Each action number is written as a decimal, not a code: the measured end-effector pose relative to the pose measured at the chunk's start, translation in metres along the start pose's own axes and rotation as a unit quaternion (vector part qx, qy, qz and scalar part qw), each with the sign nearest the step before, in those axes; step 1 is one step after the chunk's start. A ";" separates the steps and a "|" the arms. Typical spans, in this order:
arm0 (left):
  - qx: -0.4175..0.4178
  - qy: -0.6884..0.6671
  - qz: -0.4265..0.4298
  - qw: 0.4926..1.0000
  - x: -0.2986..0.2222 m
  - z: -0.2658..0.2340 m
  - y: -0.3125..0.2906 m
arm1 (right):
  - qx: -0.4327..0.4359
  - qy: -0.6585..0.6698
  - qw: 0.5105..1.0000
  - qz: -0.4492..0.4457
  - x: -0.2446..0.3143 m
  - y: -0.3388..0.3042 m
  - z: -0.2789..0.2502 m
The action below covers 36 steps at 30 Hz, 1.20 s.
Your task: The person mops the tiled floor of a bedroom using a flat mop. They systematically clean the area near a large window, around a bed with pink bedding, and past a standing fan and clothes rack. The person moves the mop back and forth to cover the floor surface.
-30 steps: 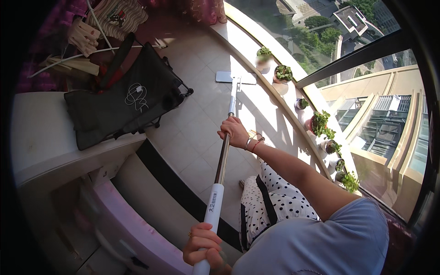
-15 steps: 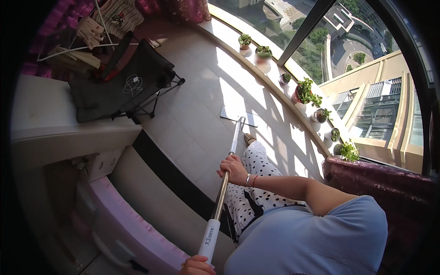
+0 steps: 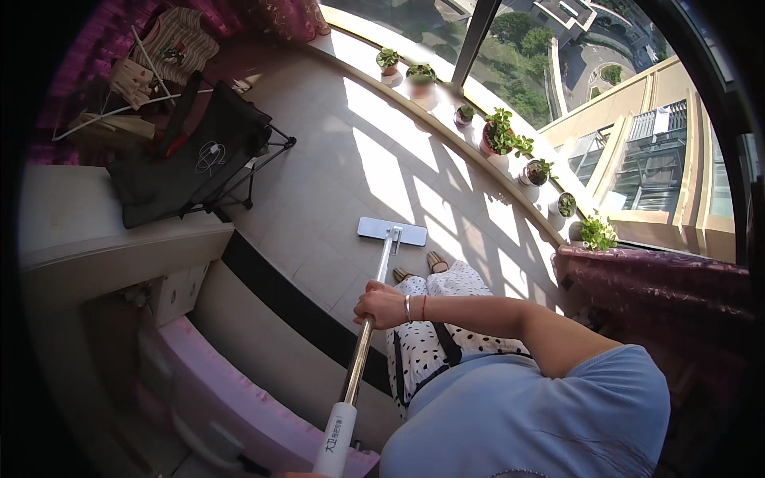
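A flat mop (image 3: 339,442) slants from the lower edge toward the middle of the view, with a white grip, a silver pole and a white rectangular head (image 3: 410,233). The head lies flat on the tiled floor, just ahead of my feet. My right hand (image 3: 381,305) is closed around the silver pole at mid-length. It wears a silver bangle and a red cord at the wrist. Only a sliver of my left hand (image 3: 307,476) shows at the lower edge, against the white grip; its fingers are mostly cut off.
Several potted plants (image 3: 500,135) line the curved window sill. A black folding chair (image 3: 195,151) with a white cable on its seat stands left. Near it are hanging clothes (image 3: 175,44) and a white counter (image 3: 68,203). A dark floor strip (image 3: 275,275) borders the tiles (image 3: 311,199).
The mop head has come back toward me and slightly left. Both hands have moved down and left with the pole, the left nearly out of view. Both feet now show.
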<state>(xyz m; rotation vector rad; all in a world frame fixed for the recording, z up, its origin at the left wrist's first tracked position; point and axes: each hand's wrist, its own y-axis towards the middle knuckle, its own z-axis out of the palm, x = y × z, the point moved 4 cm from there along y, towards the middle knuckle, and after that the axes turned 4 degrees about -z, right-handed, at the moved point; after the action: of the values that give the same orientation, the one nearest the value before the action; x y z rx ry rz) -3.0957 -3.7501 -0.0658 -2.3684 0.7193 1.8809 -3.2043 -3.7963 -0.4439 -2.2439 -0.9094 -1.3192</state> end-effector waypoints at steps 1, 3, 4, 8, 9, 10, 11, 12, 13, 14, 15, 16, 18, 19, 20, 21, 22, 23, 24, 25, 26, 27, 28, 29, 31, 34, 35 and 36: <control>0.011 -0.018 0.029 0.999 -0.002 0.005 -0.001 | -0.024 0.001 1.000 0.012 0.001 -0.012 -0.004; 0.010 -0.036 0.040 0.998 0.004 0.023 -0.002 | -0.062 -0.022 0.998 0.010 -0.015 -0.034 -0.025; 0.023 -0.050 0.030 0.998 0.008 0.030 0.000 | -0.063 -0.038 0.997 0.028 -0.026 -0.044 -0.037; 0.016 -0.089 -0.040 0.995 0.037 0.079 0.013 | -0.102 -0.113 0.983 0.102 -0.084 -0.095 -0.072; 0.008 -0.096 -0.061 0.993 0.046 0.089 0.013 | -0.091 -0.121 0.979 0.138 -0.096 -0.107 -0.080; 0.037 -0.128 -0.083 0.988 0.067 0.098 0.008 | -0.103 -0.120 0.972 0.175 -0.110 -0.126 -0.089; 0.065 -0.158 -0.105 0.980 0.089 0.106 0.002 | -0.123 -0.112 0.963 0.212 -0.123 -0.146 -0.099; 0.082 -0.138 -0.084 0.983 0.097 0.118 0.006 | -0.130 -0.138 0.959 0.210 -0.128 -0.151 -0.100; 0.101 -0.127 -0.063 0.985 0.109 0.134 0.009 | -0.123 -0.130 0.962 0.204 -0.139 -0.163 -0.098; 0.113 -0.134 -0.052 0.983 0.111 0.139 0.005 | -0.087 -0.119 0.965 0.218 -0.143 -0.169 -0.097; 0.124 -0.141 -0.041 0.981 0.112 0.141 -0.001 | -0.051 -0.108 0.966 0.231 -0.145 -0.170 -0.093; 0.134 -0.148 -0.030 0.979 0.114 0.139 -0.009 | -0.039 -0.110 0.966 0.231 -0.146 -0.165 -0.085; 0.106 -0.144 -0.052 0.982 0.125 0.123 -0.032 | -0.022 -0.118 0.966 0.231 -0.149 -0.157 -0.068; 0.091 -0.142 -0.062 0.984 0.130 0.113 -0.045 | -0.020 -0.124 0.966 0.224 -0.147 -0.152 -0.057; 0.082 -0.138 -0.074 0.984 0.132 0.103 -0.059 | -0.019 -0.127 0.967 0.219 -0.144 -0.146 -0.042; 0.085 -0.130 -0.076 0.985 0.131 0.093 -0.072 | -0.019 -0.131 0.968 0.214 -0.139 -0.141 -0.025; 0.087 -0.122 -0.077 0.986 0.128 0.082 -0.086 | -0.022 -0.128 0.969 0.208 -0.134 -0.135 -0.008; 0.088 -0.115 -0.080 0.986 0.123 0.070 -0.101 | -0.024 -0.131 0.970 0.203 -0.119 -0.125 0.006; 0.079 -0.110 -0.088 0.987 0.119 0.052 -0.117 | -0.018 -0.126 0.971 0.203 -0.106 -0.113 0.025; 0.064 -0.099 -0.095 0.988 0.113 0.033 -0.133 | -0.011 -0.123 0.972 0.199 -0.091 -0.097 0.043; 0.049 -0.087 -0.102 0.990 0.106 0.014 -0.149 | -0.011 -0.126 0.976 0.179 -0.073 -0.081 0.063; 0.027 -0.070 -0.111 0.991 0.094 -0.007 -0.167 | -0.001 -0.126 0.980 0.155 -0.054 -0.060 0.088; 0.025 -0.066 -0.115 0.991 0.091 -0.025 -0.176 | 0.013 -0.127 0.978 0.166 -0.043 -0.051 0.106; 0.015 -0.054 -0.121 0.991 0.080 -0.043 -0.186 | 0.017 -0.124 0.979 0.162 -0.027 -0.038 0.127; -0.044 -0.027 -0.134 0.990 0.059 -0.076 -0.225 | 0.039 -0.100 0.986 0.129 0.012 -0.006 0.174; -0.133 -0.004 -0.155 0.979 0.036 -0.116 -0.286 | 0.060 -0.073 0.992 0.086 0.064 0.022 0.241; -0.142 0.012 -0.172 0.975 0.022 -0.128 -0.295 | 0.069 -0.064 0.993 0.075 0.082 0.028 0.260; -0.147 0.028 -0.189 0.971 0.012 -0.139 -0.303 | 0.066 -0.052 0.994 0.071 0.099 0.030 0.275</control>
<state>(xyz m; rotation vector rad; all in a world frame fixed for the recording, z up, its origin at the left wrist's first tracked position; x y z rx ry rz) -2.8540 -3.5258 -0.1170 -2.5019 -0.0244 1.8607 -2.9762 -3.6171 -0.4910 -2.2453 -0.8282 -1.0578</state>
